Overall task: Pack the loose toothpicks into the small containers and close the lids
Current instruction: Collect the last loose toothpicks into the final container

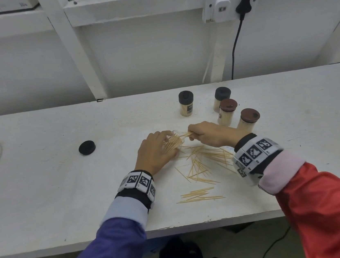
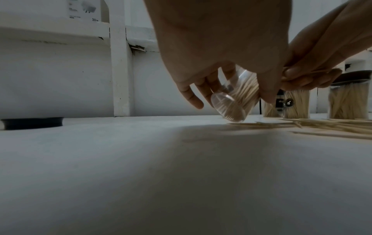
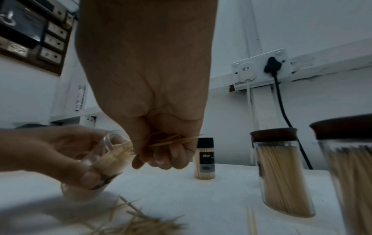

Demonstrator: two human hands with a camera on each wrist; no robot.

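Pale wooden loose toothpicks (image 1: 199,168) are lying scattered on the white table (image 1: 43,187), nearest the front edge and between the two wrists. Just behind them, the left hand (image 1: 157,152) is gripping a clear open container (image 2: 233,101), fingers curled round its wall; it is tilting, mouth toward the right, base just above the table, partly filled. The right hand (image 1: 208,134) is pinching a bundle of toothpicks (image 3: 173,139) with curled fingers at the container's mouth. A loose black lid (image 1: 87,147) is lying well to the left. Farther back, four lidded containers are standing filled: two brown-capped (image 1: 248,120), two black-capped (image 1: 186,103). Beyond, a wall socket (image 1: 228,1) is carrying a black plug.
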